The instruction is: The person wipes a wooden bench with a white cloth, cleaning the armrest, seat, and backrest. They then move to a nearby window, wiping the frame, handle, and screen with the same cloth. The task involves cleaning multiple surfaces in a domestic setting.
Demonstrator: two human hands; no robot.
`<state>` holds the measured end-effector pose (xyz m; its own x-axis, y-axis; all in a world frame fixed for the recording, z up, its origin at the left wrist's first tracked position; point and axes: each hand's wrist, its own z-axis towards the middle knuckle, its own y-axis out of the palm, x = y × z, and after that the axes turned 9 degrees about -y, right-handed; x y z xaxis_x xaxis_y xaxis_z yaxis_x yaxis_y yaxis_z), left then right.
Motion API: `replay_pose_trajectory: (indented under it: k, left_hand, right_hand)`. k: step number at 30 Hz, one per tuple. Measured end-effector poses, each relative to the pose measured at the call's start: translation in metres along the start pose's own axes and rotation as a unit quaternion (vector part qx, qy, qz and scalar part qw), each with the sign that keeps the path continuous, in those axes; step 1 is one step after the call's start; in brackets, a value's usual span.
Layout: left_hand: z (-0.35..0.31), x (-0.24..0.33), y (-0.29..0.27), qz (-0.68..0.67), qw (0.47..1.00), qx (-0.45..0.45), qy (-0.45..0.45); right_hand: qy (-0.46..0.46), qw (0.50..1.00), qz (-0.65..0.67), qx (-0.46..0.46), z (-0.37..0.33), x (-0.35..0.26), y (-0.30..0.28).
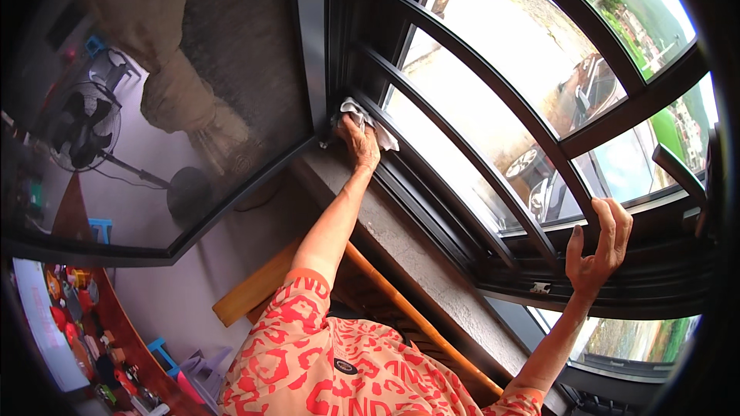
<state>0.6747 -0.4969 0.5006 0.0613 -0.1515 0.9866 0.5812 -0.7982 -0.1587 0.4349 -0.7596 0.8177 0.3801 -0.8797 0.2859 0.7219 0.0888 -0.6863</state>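
My left hand (361, 146) reaches out and presses a crumpled white cloth (388, 139) into the inner corner of the dark window frame (432, 204). Its fingers are bent over the cloth, and part of the cloth is hidden beneath them. To the right, my right hand (600, 254) is raised beside a dark window bar (543, 132), thumb and fingers spread apart with nothing held. Whether its fingertips touch the bar cannot be made out. Left of the cloth stands a large dark-framed glass pane (254, 54).
A rough grey sill (408, 250) runs below the window, with a wooden rail (393, 293) on the near side. Through the pane a standing fan (86, 125) and a bunched curtain (173, 100) show. A shelf of small colourful items (85, 316) is at lower left. Vehicles (586, 88) stand outside.
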Motion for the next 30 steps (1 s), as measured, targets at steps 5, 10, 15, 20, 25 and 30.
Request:
replay_pose_trajectory:
  k: [5, 10, 15, 20, 25, 30]
  left_hand:
    - [0.019, -0.034, 0.029, 0.075, 0.995, -0.064, -0.026]
    - [-0.022, -0.016, 0.028, 0.038, 0.995, -0.075, -0.051]
    - [-0.079, -0.021, 0.034, 0.003, 0.992, -0.126, -0.021]
    - [-0.157, -0.013, 0.033, -0.027, 0.985, -0.163, 0.057]
    - [-0.19, -0.016, 0.02, 0.05, 0.976, -0.168, 0.127]
    - [-0.167, -0.021, 0.011, 0.119, 0.974, -0.147, 0.123]
  right_hand:
    - [-0.006, 1.0, 0.006, -0.018, 0.004, -0.002, -0.002]
    - [-0.003, 1.0, -0.016, -0.013, -0.002, 0.0, 0.002]
    - [-0.027, 1.0, -0.015, -0.005, 0.004, -0.001, 0.003]
    - [-0.038, 0.999, -0.02, -0.008, -0.001, 0.003, 0.006]
    - [-0.051, 0.998, -0.021, -0.011, 0.001, 0.002, 0.004]
    - [-0.049, 0.998, -0.028, -0.013, -0.002, 0.002, 0.003]
